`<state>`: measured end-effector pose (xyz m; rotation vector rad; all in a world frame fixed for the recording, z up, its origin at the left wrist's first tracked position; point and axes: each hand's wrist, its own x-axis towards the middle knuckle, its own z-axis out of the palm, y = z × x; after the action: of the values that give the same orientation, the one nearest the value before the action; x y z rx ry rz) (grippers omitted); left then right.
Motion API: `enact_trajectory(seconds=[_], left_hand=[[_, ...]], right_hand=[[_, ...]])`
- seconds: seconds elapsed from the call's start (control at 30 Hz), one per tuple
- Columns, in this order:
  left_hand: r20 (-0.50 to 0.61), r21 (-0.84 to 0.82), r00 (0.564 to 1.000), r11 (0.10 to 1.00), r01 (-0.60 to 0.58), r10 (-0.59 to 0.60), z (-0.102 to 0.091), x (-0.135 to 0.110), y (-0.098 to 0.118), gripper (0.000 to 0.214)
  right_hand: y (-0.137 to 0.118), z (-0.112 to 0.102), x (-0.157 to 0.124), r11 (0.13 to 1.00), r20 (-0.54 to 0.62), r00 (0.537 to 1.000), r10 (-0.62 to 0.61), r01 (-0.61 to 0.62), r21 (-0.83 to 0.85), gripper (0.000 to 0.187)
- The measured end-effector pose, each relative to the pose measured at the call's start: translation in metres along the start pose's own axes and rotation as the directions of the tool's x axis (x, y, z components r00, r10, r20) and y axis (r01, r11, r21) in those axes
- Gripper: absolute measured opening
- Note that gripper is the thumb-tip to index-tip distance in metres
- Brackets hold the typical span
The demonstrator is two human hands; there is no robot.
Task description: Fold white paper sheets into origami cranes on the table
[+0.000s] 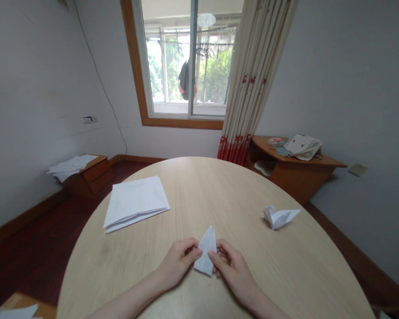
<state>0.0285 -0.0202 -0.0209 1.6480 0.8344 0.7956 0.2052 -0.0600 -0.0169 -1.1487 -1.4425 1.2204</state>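
Note:
Between my two hands is a small piece of folded white paper [206,251], narrow and pointed at its far end. My left hand [179,261] pinches its left edge, thumb on top and fingers curled beneath. On the opposite edge, my right hand [233,268] grips it the same way, its thumb lying on the paper's face. The fingertips under the paper are partly hidden. To the right on the table lies a finished-looking folded paper figure [281,217] with a long pointed end, apart from both hands.
A stack of folded white sheets [136,199] lies at the left of the round wooden table [199,186]. Beyond the table stand a low cabinet with papers [93,175] at left and a corner shelf [295,177] with a cloth bag at right. A curtain [252,79] hangs beside the window.

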Motion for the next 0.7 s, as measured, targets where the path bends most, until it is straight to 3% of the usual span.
enact_trajectory(seconds=[0.23, 0.4, 0.5, 0.6, 0.7], left_hand=[[-0.075, 0.175, 0.988, 0.977, -0.123, 0.137, 0.0, -0.001, 0.007, 0.029], [-0.247, 0.138, 0.959, 0.984, -0.111, 0.142, 0.002, 0.0, 0.007, 0.022], [-0.189, 0.17, 0.964, 0.973, -0.157, 0.188, 0.003, 0.0, 0.008, 0.011], [-0.105, 0.198, 0.965, 0.956, -0.217, 0.241, 0.003, -0.002, 0.012, 0.015], [-0.053, 0.166, 0.974, 0.964, -0.209, 0.221, 0.002, -0.005, 0.017, 0.022]], right_hand=[[-0.006, 0.001, 0.0, 0.994, 0.04, 0.999, 0.005, -0.009, 0.113, 0.039], [0.001, 0.003, 0.001, 0.993, 0.038, 0.999, 0.0, -0.004, 0.118, 0.04], [0.004, 0.003, 0.002, 0.99, 0.032, 0.999, 0.007, -0.012, 0.141, 0.041], [0.003, 0.003, 0.001, 0.987, 0.052, 0.999, 0.014, -0.022, 0.16, 0.042], [0.001, 0.003, 0.0, 0.986, 0.07, 0.997, 0.015, -0.026, 0.167, 0.04]])
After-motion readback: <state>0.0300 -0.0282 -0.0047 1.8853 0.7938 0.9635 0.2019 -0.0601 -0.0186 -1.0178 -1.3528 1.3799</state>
